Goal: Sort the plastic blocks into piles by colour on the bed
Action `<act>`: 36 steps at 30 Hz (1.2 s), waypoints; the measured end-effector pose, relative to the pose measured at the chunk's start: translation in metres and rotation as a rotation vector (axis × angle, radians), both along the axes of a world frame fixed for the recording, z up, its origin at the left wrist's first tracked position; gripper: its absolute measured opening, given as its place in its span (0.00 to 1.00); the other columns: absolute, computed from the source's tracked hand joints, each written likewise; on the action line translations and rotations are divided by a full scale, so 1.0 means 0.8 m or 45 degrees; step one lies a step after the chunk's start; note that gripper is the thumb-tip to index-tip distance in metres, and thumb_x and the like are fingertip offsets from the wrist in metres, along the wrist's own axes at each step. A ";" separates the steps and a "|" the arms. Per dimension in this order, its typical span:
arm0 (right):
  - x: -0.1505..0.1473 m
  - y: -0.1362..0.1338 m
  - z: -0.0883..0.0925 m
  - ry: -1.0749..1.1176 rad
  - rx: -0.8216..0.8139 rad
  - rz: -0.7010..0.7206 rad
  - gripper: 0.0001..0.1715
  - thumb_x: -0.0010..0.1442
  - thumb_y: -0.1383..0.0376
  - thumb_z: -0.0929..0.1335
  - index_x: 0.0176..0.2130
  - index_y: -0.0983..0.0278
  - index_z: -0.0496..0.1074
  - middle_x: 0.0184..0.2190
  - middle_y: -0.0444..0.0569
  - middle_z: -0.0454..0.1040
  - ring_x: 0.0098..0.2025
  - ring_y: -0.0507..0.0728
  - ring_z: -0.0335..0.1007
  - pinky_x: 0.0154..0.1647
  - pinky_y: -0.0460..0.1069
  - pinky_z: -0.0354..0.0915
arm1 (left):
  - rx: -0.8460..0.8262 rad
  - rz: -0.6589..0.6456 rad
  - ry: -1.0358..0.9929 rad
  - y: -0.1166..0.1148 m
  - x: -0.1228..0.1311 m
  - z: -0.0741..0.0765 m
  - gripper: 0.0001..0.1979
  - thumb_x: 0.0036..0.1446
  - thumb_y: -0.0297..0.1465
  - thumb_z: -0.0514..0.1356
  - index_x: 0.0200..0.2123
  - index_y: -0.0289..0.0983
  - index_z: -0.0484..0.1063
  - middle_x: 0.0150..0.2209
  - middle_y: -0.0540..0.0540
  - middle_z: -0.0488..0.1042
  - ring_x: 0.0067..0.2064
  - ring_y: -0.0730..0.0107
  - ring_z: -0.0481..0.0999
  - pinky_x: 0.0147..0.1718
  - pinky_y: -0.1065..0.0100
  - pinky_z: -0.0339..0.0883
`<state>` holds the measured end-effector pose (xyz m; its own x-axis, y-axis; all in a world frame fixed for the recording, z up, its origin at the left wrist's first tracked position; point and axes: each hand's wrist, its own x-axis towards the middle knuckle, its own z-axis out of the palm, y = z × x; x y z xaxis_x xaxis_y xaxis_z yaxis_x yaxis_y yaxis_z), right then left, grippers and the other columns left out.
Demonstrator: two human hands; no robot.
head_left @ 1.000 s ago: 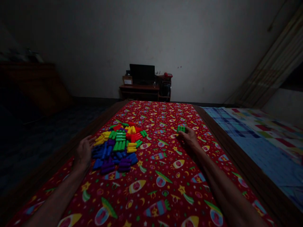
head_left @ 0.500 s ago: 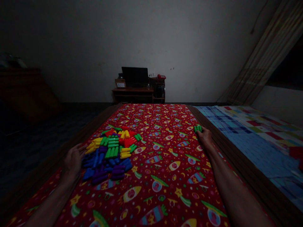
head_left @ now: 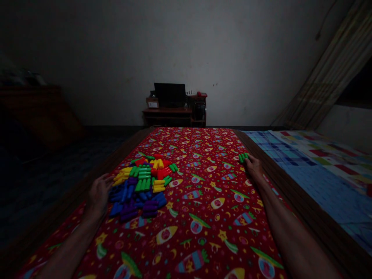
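Note:
At the far right edge of the red patterned cloth, my right hand (head_left: 254, 169) pinches the near end of a small green plastic toy block (head_left: 243, 157) made of joined rounded tubes. The block is at the cloth's surface; whether it rests there I cannot tell. My left hand (head_left: 99, 195) lies beside the left side of a pile of similar blocks, fingers stretched towards it and holding nothing visible. In that pile are green blocks (head_left: 143, 185), yellow blocks (head_left: 158, 186), red blocks (head_left: 162, 173), blue blocks (head_left: 116, 209) and purple blocks (head_left: 149, 208), lying close together.
The red cloth (head_left: 200, 193) with rockets and stars covers a long surface with dark brown borders. Along the right lies a blue checked and patchwork cover (head_left: 279, 166). A desk with a monitor (head_left: 170, 95) stands by the far wall, and a wooden cabinet (head_left: 37, 112) at left.
The whole view has shifted slightly, so most things appear further right. My right hand still grips the green block at nearly the same place, and my left hand stays beside the pile.

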<state>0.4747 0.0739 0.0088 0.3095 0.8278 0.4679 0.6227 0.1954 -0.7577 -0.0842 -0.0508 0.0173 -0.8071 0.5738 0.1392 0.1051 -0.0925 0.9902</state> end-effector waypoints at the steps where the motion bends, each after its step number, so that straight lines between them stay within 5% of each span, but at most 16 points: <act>1: 0.000 0.000 -0.001 -0.016 -0.002 0.009 0.22 0.52 0.57 0.62 0.37 0.66 0.77 0.32 0.54 0.79 0.36 0.62 0.74 0.41 0.54 0.66 | 0.001 -0.005 0.000 0.000 0.000 0.000 0.10 0.51 0.28 0.50 0.37 0.35 0.67 0.30 0.49 0.73 0.43 0.66 0.77 0.54 0.55 0.65; 13: -0.001 0.001 -0.002 0.008 0.014 0.021 0.24 0.50 0.56 0.62 0.39 0.67 0.79 0.31 0.53 0.80 0.36 0.62 0.74 0.39 0.54 0.67 | 0.027 -0.047 0.025 -0.008 0.005 0.001 0.10 0.53 0.27 0.49 0.38 0.35 0.66 0.32 0.48 0.73 0.44 0.67 0.76 0.56 0.56 0.64; 24: 0.015 0.002 -0.002 -0.060 -0.110 -0.330 0.29 0.49 0.52 0.65 0.38 0.72 0.80 0.34 0.62 0.80 0.35 0.65 0.75 0.35 0.53 0.66 | 0.046 -0.086 0.020 -0.010 0.005 -0.001 0.12 0.54 0.29 0.50 0.41 0.34 0.67 0.33 0.48 0.74 0.45 0.67 0.76 0.56 0.57 0.64; 36: 0.017 0.004 -0.006 -0.048 -0.101 -0.320 0.25 0.50 0.56 0.65 0.40 0.69 0.79 0.35 0.60 0.80 0.36 0.64 0.75 0.36 0.53 0.66 | -0.096 -0.192 0.263 -0.006 -0.017 -0.028 0.25 0.58 0.40 0.49 0.55 0.35 0.64 0.53 0.36 0.72 0.55 0.58 0.72 0.58 0.54 0.61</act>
